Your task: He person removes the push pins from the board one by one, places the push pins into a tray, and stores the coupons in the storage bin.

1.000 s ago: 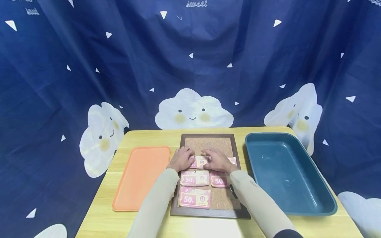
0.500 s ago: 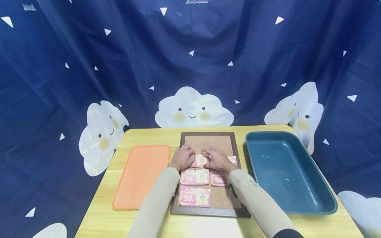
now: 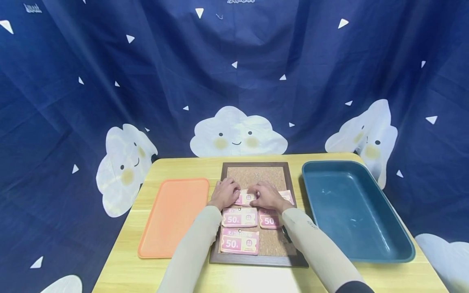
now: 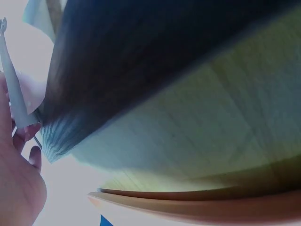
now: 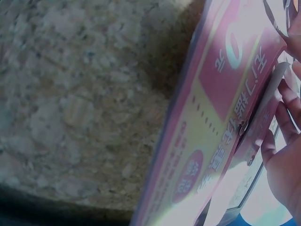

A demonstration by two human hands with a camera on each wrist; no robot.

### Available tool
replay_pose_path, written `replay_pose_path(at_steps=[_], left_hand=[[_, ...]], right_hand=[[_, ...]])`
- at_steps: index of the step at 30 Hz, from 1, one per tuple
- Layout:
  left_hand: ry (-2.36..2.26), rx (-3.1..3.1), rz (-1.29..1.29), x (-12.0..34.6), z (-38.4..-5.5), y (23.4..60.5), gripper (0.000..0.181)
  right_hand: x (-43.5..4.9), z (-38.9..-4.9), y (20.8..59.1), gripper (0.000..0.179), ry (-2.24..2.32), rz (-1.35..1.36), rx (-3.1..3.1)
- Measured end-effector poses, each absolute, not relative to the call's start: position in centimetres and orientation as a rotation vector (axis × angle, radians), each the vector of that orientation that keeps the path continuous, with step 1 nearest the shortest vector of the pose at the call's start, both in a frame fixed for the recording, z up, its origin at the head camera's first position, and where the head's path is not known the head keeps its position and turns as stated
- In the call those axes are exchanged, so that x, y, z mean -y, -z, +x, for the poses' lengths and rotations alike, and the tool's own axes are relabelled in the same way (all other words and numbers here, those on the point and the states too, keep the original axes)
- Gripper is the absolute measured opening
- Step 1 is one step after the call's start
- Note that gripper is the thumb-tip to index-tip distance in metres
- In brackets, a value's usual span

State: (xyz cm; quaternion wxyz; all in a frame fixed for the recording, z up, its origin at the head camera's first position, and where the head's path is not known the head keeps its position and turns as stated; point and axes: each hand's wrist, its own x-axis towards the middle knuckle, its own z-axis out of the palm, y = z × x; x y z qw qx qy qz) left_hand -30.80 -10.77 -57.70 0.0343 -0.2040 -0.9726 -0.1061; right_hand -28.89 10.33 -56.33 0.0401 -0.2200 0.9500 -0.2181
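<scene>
Both hands are over a brown-framed cork board [image 3: 256, 173]. My left hand [image 3: 224, 193] pinches the left end of a pink-and-yellow paper coupon [image 3: 244, 197]; the left wrist view shows the coupon's pale edge [image 4: 15, 89] at the fingers. At the coupon's right end, my right hand [image 3: 268, 196] has its thumb and fingers curled around it. Partly behind the right hand, another coupon [image 3: 287, 197] pokes out over the frame's right side. Lower on the board, coupons lie at left middle [image 3: 239, 217], left bottom [image 3: 239, 241] and right middle [image 3: 269, 219], the left ones with small pins at their tops.
An orange tray [image 3: 176, 219] lies left of the board on the light wooden table [image 3: 128, 244]. To the right stands a deep dark-teal bin [image 3: 360, 215]. A blue curtain [image 3: 234, 81] with clouds hangs behind the table.
The coupon behind my right hand has tilted and slid slightly to the right. Both hands stay nearly in place, with only small finger movements. The head view has shifted a little.
</scene>
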Motion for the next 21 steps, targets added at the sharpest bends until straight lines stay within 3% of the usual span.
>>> replay_pose_path(at_steps=[21], left_hand=[[0.322,2.912,-0.678,10.66,-31.09,58.17,0.018]], right_hand=[[-9.79,-29.4,56.44,0.044,0.788,-0.594,-2.858]])
